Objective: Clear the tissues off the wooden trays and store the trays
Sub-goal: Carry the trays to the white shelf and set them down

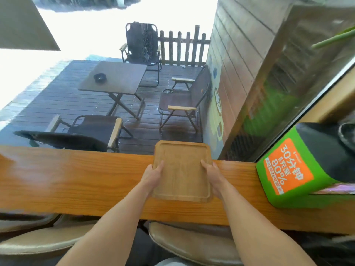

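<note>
Tray: wooden tray point(182, 169), square with a raised rim, sitting at centre right over the wooden counter point(76, 179); far edge reaching past the counter's far edge; whether resting or lifting clear, impossible to tell.
Tray contents: showing bare wood only; no tissues appearing anywhere in view.
Left hand: left hand point(153, 174) clasping the tray's left rim, thumb lying on the top face, fingers wrapping underneath out of sight.
Right hand: right hand point(212, 175) clasping the right rim in mirror fashion, thumb on top.
Key relation: tray lying directly between the two hands, both gripping near the middle of opposite sides; neither hand nearer; load looking balanced; no clear long axis.
Neighbours: green charging box point(288, 169) standing just right of the tray on the counter; stools point(192, 244) tucking under the near edge.
Stage, judging: clearing appearing finished for this tray; carrying to storage remaining.
Caution: swinging right risking the green box.
</note>
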Tool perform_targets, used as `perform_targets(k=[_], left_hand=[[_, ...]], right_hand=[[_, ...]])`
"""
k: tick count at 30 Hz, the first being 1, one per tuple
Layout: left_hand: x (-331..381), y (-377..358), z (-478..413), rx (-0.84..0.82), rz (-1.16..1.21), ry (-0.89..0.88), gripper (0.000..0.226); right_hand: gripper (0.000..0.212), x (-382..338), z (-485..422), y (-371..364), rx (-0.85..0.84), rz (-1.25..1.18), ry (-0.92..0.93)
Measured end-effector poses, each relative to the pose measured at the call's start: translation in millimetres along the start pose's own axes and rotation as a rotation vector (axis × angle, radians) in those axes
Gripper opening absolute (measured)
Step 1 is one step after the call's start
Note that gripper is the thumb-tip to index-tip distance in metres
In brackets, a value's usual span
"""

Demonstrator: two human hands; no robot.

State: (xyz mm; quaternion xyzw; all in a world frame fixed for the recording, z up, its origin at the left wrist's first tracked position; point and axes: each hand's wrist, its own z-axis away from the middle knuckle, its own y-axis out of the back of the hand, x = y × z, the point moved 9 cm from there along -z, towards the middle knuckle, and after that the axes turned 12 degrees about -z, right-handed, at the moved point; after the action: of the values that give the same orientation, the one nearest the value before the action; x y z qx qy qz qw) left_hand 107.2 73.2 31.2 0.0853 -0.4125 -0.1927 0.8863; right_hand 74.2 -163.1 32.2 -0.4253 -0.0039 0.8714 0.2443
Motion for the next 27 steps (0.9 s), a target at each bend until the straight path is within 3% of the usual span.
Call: perform_targets(k=[4, 9, 14, 20, 27], left_hand=[[16, -1, 10, -0.121, -0.017, -0.07, 0.056], [31, -23, 31, -0.286, -0.104, -0.211, 0.056], [26, -47, 82, -0.314, -0.247, -0.27, 0.08], [33, -86, 135, -0.336, -0.351, -0.367, 0.065], [22, -185, 203, -0.362, -0.509, -0.438, 0.071]], right_hand=[[0.069, -10, 35, 7, 0.089, 0.037, 0.07], [0.06, 1, 94, 40, 0.365, 0.046, 0.191], [0.057, 15, 159, 74, 0.497, 0.111, 0.228], [0.06, 18, 216, 119, 0.557, 0.07, 0.265], [0.067, 60, 298, 226, 0.671, 0.029, 0.24]])
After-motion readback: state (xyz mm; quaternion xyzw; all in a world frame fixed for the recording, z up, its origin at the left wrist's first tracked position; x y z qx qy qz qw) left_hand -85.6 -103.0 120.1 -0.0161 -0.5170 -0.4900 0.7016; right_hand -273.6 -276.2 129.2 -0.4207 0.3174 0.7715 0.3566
